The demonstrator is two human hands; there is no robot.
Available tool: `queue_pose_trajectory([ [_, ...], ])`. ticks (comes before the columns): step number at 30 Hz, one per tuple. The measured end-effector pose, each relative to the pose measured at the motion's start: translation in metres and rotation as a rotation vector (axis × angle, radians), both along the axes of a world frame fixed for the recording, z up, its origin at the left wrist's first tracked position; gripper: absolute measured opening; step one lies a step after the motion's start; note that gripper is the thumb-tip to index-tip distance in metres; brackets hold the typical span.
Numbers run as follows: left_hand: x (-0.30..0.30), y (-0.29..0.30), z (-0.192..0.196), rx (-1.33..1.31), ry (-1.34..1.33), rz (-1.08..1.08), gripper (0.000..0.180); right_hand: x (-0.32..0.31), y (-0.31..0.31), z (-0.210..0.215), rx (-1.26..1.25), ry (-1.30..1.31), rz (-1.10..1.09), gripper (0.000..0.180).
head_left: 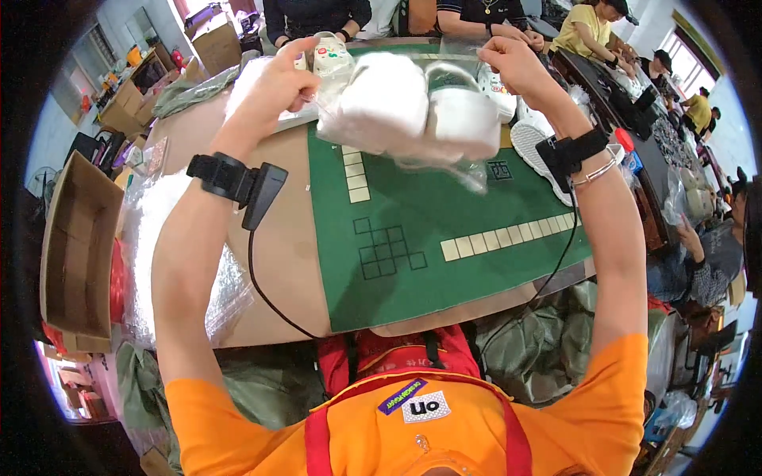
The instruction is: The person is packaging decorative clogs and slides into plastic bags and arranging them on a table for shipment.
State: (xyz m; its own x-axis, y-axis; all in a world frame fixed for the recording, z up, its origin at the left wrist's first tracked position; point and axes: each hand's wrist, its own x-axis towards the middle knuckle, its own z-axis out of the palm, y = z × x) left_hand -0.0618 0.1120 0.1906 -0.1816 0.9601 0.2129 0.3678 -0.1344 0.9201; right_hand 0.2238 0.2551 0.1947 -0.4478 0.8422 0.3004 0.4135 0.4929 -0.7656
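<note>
Clearly, clear bag (413, 111) holds white, soft shoes.

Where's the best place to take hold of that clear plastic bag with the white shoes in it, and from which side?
Take the clear plastic bag by its top edge, near the two corners, from above. The left hand and right hand already pinch it there; the white shoes weigh down the middle, so the bag hangs slack and offers no firm grip lower down.

A clear plastic bag (413, 111) holding two white padded bundles hangs above the green felt mat (444, 230), which lies on the brown table (278, 238). An open cardboard box (71, 254) stands left (bubble wrap (159, 230) between them).
</note>
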Motion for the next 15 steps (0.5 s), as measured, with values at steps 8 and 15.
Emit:
queue_pose_trajectory([
  [8,-0.002,-0.012,-0.062,-0.093,0.327,0.05,0.05,0.001,-0.033,-0.042,-0.183,-0.047,0.07,0.019],
  [15,-0.044,-0.062,-0.143,-0.092,0.245,0.148,0.033,0.018,-0.117,-0.106,-0.307,0.101,0.151,0.023],
])
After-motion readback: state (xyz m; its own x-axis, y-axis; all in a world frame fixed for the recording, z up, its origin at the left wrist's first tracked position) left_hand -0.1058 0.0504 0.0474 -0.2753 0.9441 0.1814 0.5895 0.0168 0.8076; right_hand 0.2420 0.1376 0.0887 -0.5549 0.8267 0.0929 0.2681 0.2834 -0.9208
